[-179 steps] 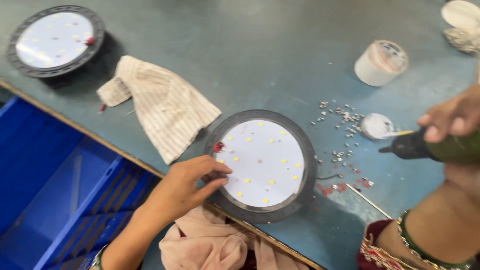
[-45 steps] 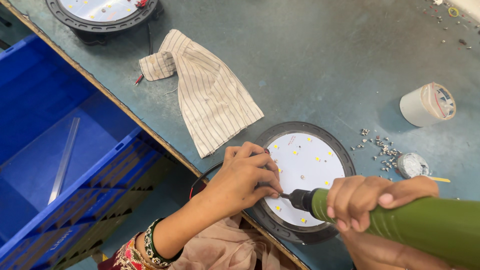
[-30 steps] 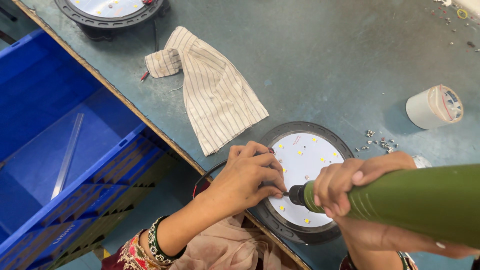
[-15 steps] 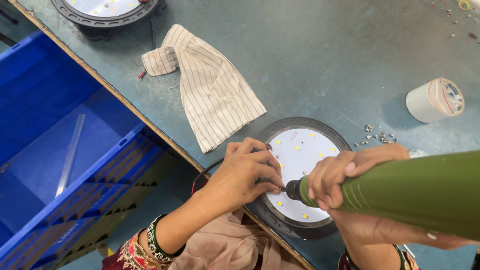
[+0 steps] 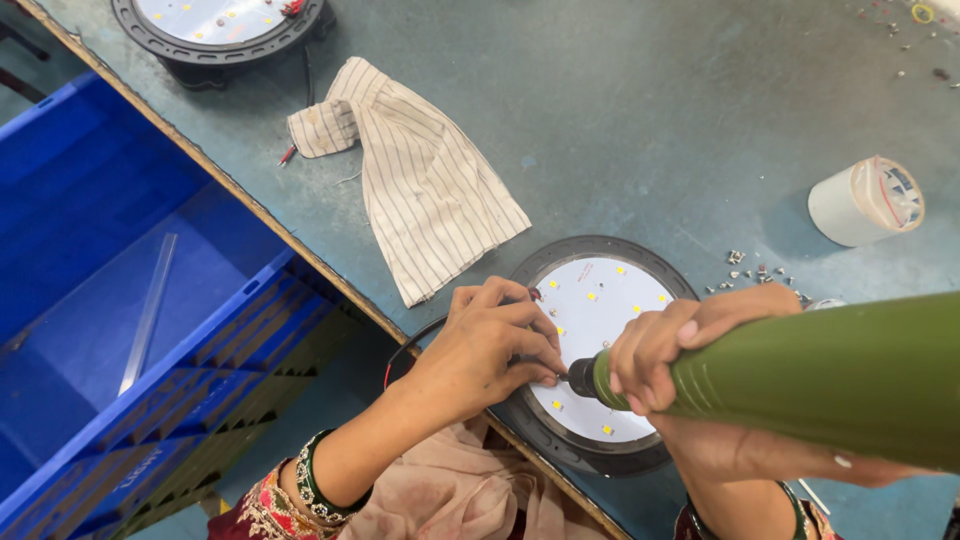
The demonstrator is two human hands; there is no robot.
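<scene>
Right hand (image 5: 665, 345) grips green driver (image 5: 800, 375), left hand (image 5: 495, 345) pinches round lamp (image 5: 600, 340); striped cloth (image 5: 420, 180) nearby.

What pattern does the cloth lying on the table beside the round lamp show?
The cloth is cream with thin dark stripes, seen best in the head view.

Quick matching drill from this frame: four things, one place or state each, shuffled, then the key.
1. screwdriver
2. cloth
3. tape roll
4. crate

A. beside the table, blue
B. gripped by the right hand, tip on the lamp
C. striped, lying flat by the lamp
D. white, far right on the table

Pairs: 1-B, 2-C, 3-D, 4-A
</scene>
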